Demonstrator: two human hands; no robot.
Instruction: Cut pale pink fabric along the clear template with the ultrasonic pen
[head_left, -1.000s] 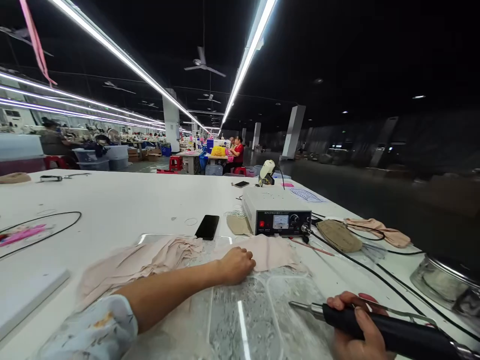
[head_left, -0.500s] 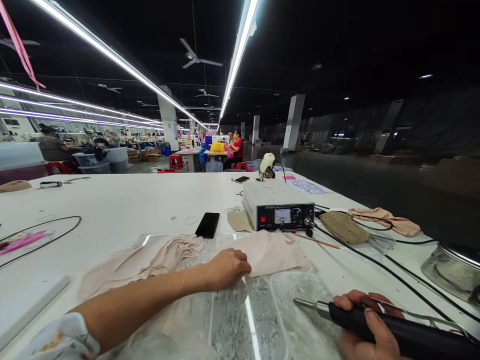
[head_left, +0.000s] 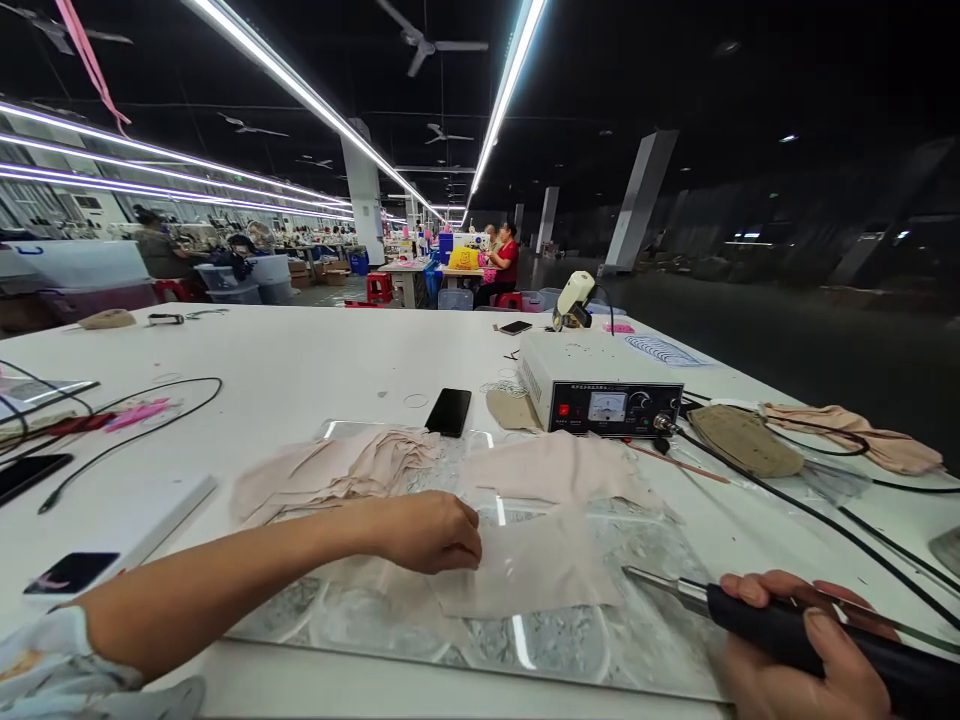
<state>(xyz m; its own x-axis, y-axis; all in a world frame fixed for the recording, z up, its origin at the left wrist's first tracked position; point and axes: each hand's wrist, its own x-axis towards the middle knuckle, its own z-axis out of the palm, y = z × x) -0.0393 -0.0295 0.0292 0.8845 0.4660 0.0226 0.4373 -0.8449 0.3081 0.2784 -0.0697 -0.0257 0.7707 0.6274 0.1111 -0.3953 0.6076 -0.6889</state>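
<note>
While the left hand [head_left: 435, 535] pinches, thumb and fingers together, on the left part of a thin pale pink cloth [head_left: 536, 565], the right hand [head_left: 817, 650] wraps firmly around a black-handled tool [head_left: 757, 615]. Its metal tip points left, just beside the cloth's right edge; whether the two touch, I can't tell. Underneath lies a glassy grey board [head_left: 555, 650], the cloth spread over its middle. Toward the board's far edge lies another pink cloth [head_left: 555, 470], and across at the far left corner, a rumpled pile of pink cloths [head_left: 337, 470]. Just past that edge, a black phone [head_left: 449, 412]! Beyond, on the white table [head_left: 315, 360], sits a control box [head_left: 600, 365], a black cord [head_left: 739, 470] trailing rightward from its front. Nearer the table's right edge, brown pads [head_left: 746, 440] lie beside it.
</note>
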